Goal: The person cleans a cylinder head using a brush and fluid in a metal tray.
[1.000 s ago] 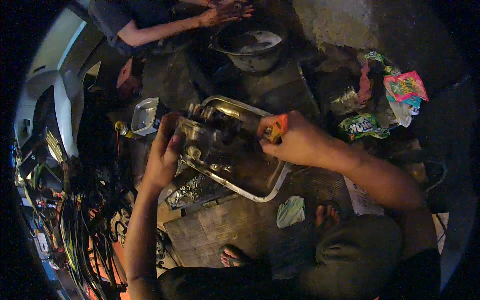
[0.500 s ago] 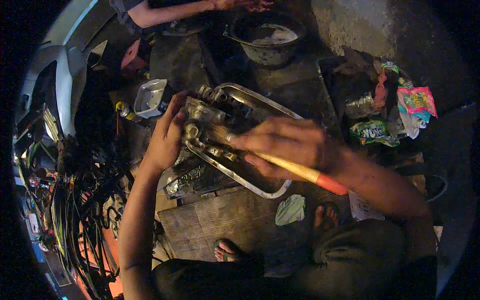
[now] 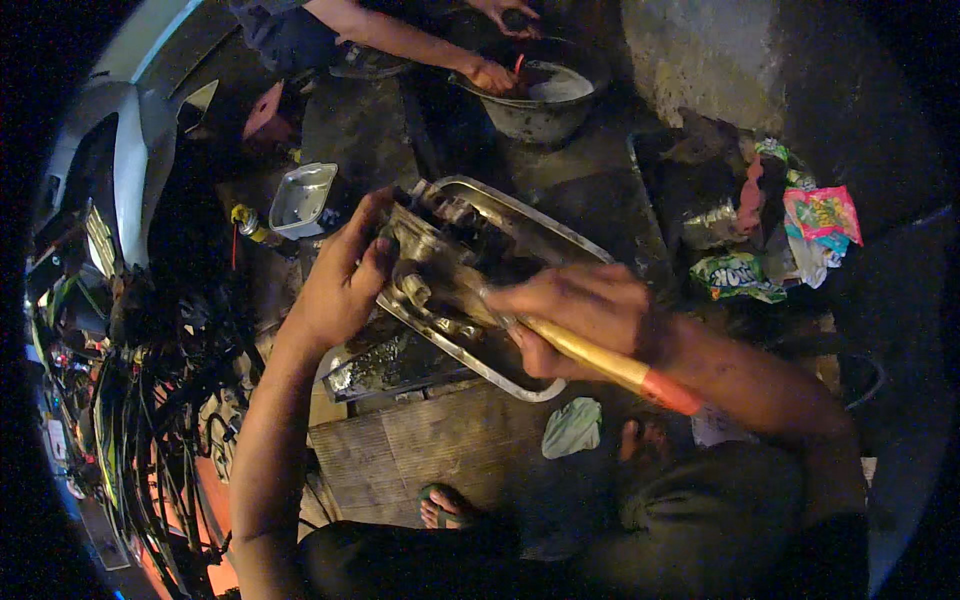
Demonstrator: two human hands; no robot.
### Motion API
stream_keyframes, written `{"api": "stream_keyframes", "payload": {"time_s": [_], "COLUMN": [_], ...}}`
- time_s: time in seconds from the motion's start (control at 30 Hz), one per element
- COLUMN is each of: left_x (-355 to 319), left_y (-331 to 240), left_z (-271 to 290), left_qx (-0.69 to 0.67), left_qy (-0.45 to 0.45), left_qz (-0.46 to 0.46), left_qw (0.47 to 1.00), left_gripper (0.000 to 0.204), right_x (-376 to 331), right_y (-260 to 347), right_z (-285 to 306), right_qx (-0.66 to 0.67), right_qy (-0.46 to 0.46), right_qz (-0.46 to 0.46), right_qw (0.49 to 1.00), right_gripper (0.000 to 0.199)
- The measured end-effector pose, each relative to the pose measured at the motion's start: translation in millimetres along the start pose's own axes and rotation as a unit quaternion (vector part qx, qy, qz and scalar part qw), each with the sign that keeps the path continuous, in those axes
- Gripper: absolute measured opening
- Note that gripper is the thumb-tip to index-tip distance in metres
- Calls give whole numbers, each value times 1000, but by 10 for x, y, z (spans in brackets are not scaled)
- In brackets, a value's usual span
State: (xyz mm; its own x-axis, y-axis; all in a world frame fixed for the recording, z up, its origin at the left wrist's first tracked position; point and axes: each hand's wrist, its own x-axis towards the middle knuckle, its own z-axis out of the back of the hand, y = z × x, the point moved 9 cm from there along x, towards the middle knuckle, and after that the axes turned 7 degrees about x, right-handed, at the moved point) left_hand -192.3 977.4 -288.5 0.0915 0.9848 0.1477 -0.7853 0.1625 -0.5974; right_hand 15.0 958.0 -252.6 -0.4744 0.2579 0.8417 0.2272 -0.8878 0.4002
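My left hand (image 3: 343,277) grips a greasy metal machine part (image 3: 415,243) with a round body and bolt bosses, tilted over a rectangular metal tray (image 3: 545,218). Closed around a paintbrush (image 3: 592,357) with a yellow wooden handle and red end, my right hand (image 3: 585,305) presses its bristles toward the part's right side. Motion blurs the bristles and the right fingers. Several small metal pieces and dark parts show around the held part; I cannot tell which are attached and which lie in the tray.
Across from me a co-worker's hand (image 3: 492,78) reaches into a dark basin (image 3: 540,122) of cloudy liquid, near a red stick. A small silver tray (image 3: 302,200) and a yellow-capped bottle (image 3: 248,224) stand left. Wrappers (image 3: 822,215) lie right; motorcycle cables (image 3: 130,340) crowd the left.
The held part has tilted and the brush has shifted slightly down and right. The co-worker's hands have come down, one into the basin.
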Motion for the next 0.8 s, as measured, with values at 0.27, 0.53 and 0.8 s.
{"api": "stream_keyframes", "payload": {"time_s": [0.27, 0.53, 0.8], "left_x": [0, -52, -68], "left_y": [-506, -249, -287], "left_z": [-19, -31, 11], "left_qx": [126, 67, 106], "left_qy": [19, 77, 30], "left_qz": [-80, -24, -71], "left_qw": [989, 995, 991], "left_gripper": [54, 63, 55], "right_x": [-25, -572, -225], "right_y": [285, 120, 260], "right_z": [-2, -204, -221], "right_qx": [-76, -48, -81], "right_qy": [40, 180, 81], "right_qz": [76, 39, 119], "right_qw": [993, 982, 986], "right_gripper": [34, 39, 38]}}
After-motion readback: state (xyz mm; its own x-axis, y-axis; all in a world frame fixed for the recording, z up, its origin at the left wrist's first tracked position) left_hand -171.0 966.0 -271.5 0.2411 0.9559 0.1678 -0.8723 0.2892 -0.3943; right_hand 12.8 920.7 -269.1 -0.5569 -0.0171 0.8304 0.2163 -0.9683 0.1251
